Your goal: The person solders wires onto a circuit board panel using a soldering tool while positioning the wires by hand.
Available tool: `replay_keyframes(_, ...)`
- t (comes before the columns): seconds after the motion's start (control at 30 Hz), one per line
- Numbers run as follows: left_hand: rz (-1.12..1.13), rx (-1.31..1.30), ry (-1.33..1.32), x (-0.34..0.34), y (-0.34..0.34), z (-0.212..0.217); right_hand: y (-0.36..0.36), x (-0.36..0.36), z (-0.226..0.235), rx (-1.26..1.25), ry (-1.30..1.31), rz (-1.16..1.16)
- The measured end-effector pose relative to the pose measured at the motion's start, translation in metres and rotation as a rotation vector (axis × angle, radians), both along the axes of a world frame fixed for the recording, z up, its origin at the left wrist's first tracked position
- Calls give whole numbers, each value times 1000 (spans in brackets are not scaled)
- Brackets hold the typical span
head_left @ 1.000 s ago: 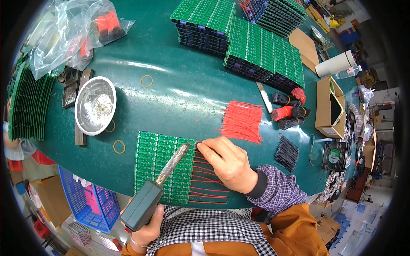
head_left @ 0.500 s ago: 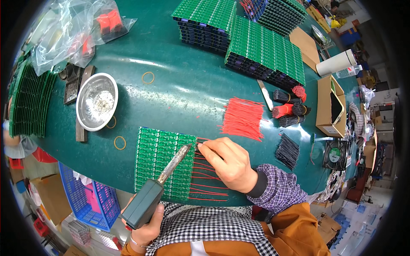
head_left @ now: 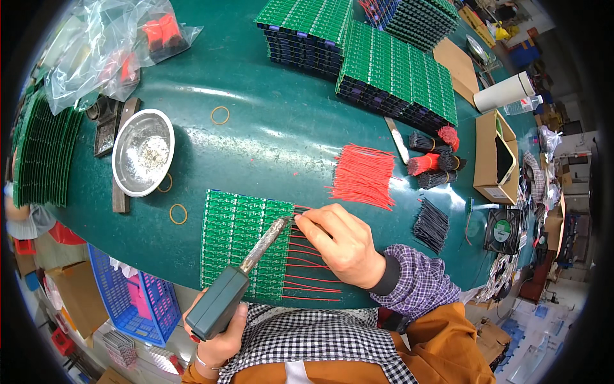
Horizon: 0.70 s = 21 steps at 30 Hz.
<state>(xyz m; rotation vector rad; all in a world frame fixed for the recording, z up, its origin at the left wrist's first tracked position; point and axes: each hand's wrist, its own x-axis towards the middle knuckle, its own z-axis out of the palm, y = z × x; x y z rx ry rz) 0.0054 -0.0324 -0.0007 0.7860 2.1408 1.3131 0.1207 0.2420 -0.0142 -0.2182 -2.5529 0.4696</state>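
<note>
My left hand (head_left: 220, 342) is wrapped round the dark green handle of a soldering iron (head_left: 222, 301). The iron slants up and right over a green circuit board panel (head_left: 220, 240), its tip at the board's right edge near the upper corner. Right there, my right hand (head_left: 345, 246) pinches a thin wire (head_left: 298, 221) between thumb and forefinger; its colour is hard to make out. Below those fingers, several red wires (head_left: 313, 289) run rightward from the same edge. Part of the wires lies hidden under my right hand.
Beyond the hands lie a pile of red wires (head_left: 363, 176), a smaller pile of black wires (head_left: 431, 225) and bundled wires (head_left: 423, 165). A metal bowl (head_left: 167, 121) stands left. Stacked green boards (head_left: 400, 73) rise at the back; a cardboard box (head_left: 489, 157) and a fan (head_left: 502, 230) stand right.
The iron's tip has shifted slightly right, closer to my right fingertips. My right hand keeps its pinch at the board's edge, and the panel stays in place.
</note>
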Motion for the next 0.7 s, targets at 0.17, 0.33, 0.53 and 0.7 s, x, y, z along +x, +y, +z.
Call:
replay_keyframes(0.17, -41, -25, 135, 2, -11, -9, 1, -1, 0, -10, 3, 3)
replay_keyframes(0.33, 145, -112, -120, 8, -19, -8, 0, -1, 0, -5, 0, 0)
replay_keyframes(0.53, 165, -106, -163, 12, -28, -12, -1, -1, 0, -7, 2, -2)
replay_keyframes(0.7, 165, -80, -149, 16, -28, -13, -1, 0, 0, -10, 3, -3)
